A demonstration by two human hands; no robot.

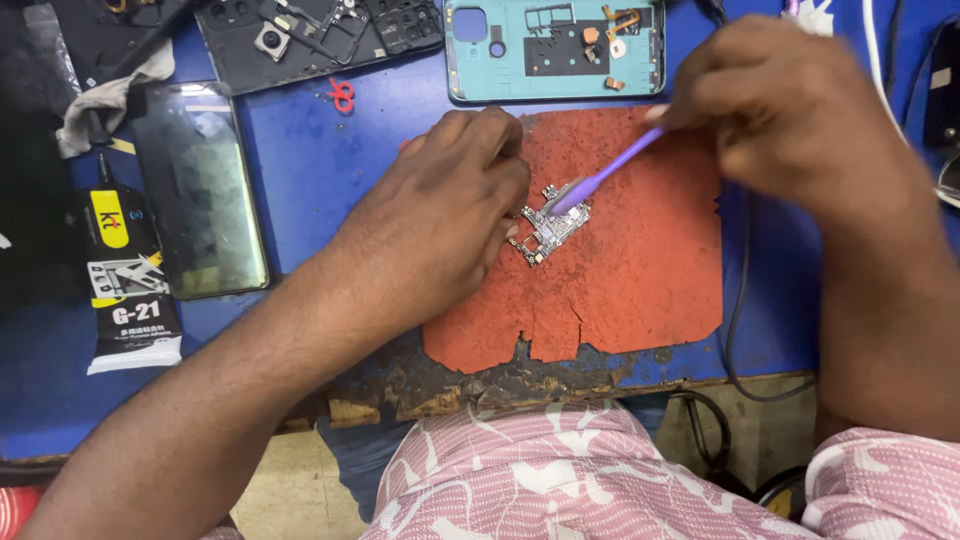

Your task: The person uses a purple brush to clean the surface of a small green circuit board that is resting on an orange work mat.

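Board point(552, 226) lies on red mat point(640, 300), pinned by left hand point(440, 225) fingertips; right hand point(790, 110) pinches purple brush point(600, 180), bristles touching board.

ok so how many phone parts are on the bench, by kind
circuit board on the red mat, steadied by left hand: 1
opened phone frames, dark and teal: 2
phone screen: 1
total: 4
The right hand holds a purple brush to the board.
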